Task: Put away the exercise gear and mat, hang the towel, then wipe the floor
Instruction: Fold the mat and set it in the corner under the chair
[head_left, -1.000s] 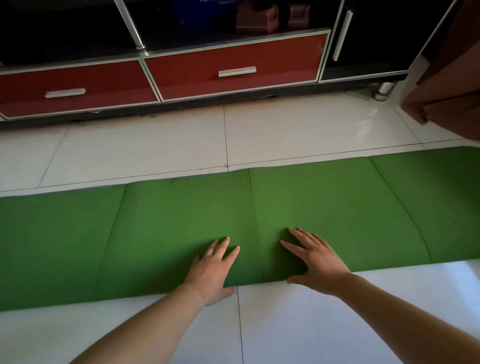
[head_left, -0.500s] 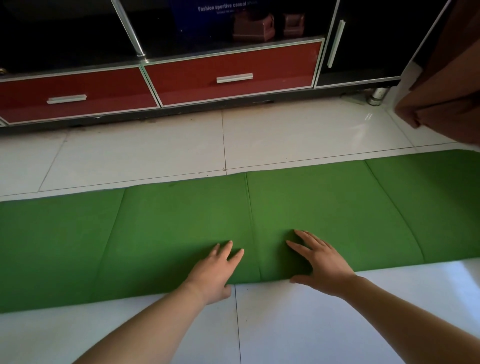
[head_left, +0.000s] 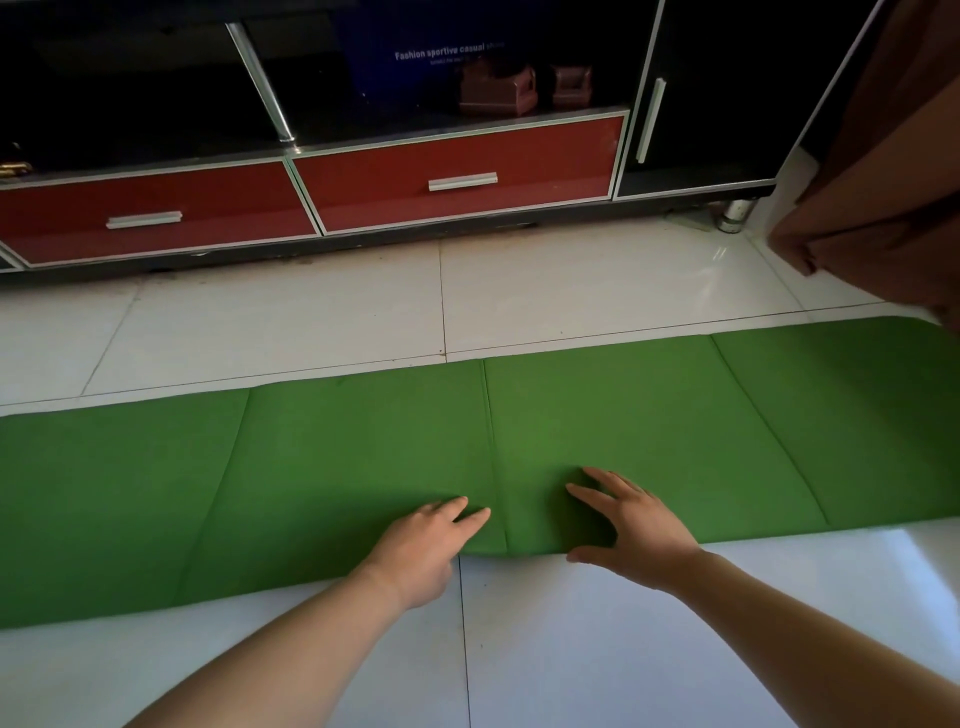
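A long green exercise mat (head_left: 649, 426) with several fold creases lies flat across the white tile floor, from the left frame edge to the right. Both my hands are at its near edge, one on each side of the middle crease. My left hand (head_left: 421, 545) rests its straight fingertips on the mat. My right hand (head_left: 631, 522) lies on top with fingers spread, and its thumb sits against the near edge. Between the hands the mat's edge is raised slightly off the floor. No towel or other exercise gear is in view.
A low black cabinet with two red drawers (head_left: 457, 176) runs along the far wall, with bare tiles (head_left: 571, 291) between it and the mat. A brown curtain (head_left: 883, 182) hangs at the right, just above the mat's far right corner. Glossy floor (head_left: 597, 649) lies in front of the mat.
Both hands slid back a little toward the mat's near edge, the left now with only its fingertips on the mat. The view tilted up slightly. The mat stays flat.
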